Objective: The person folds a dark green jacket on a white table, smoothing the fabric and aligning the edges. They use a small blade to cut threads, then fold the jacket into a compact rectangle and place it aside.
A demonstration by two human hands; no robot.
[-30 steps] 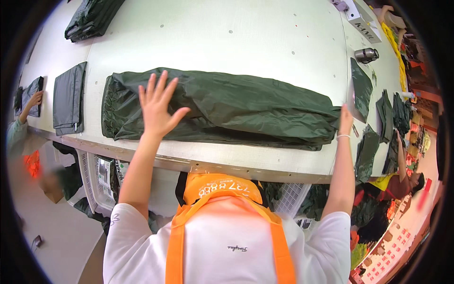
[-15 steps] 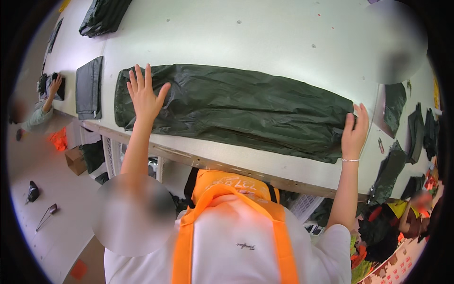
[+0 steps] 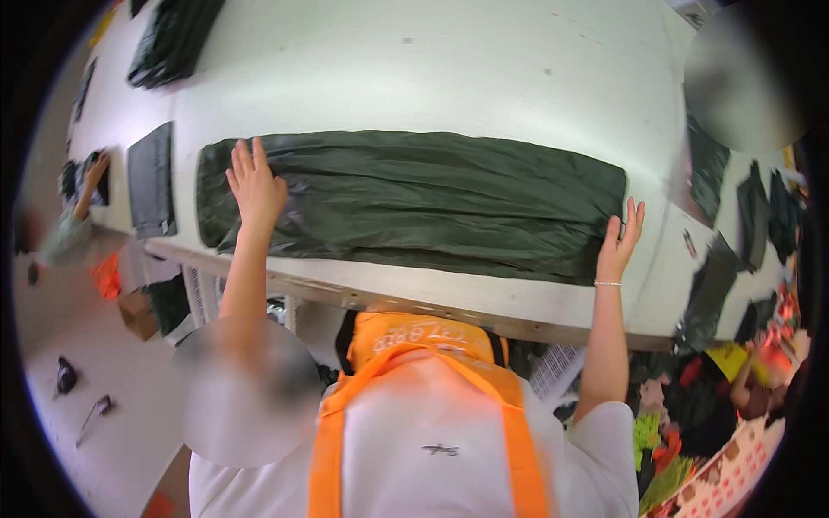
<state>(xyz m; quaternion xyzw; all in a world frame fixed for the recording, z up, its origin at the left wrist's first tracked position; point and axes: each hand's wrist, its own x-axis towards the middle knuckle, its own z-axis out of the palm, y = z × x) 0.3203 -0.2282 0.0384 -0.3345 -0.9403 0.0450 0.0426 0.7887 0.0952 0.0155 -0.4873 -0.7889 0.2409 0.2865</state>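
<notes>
A long dark green piece of thin, shiny waterproof-looking fabric (image 3: 414,203), folded into a strip, lies across the white table in front of me. Creases run along its length. My left hand (image 3: 256,192) rests on the strip near its left end, fingers stretched out. At the right end, my right hand (image 3: 619,242) is beside the lower corner with its fingers extended, its edge touching or very near the fabric. Neither hand grips anything. Whether the strip is a garment or another article I cannot tell.
A flat dark folded pouch (image 3: 151,181) lies left of the strip, and a dark green folded stack (image 3: 175,39) beyond it. More dark pieces (image 3: 710,289) and small snips (image 3: 689,243) lie at right. The table's metal edge (image 3: 371,300) runs before me. Another person's hand (image 3: 97,171) works far left.
My left hand has slid down slightly, its fingers closer together. My right hand has shifted a little left and down along the strip's end. The fabric's top edge looks straighter.
</notes>
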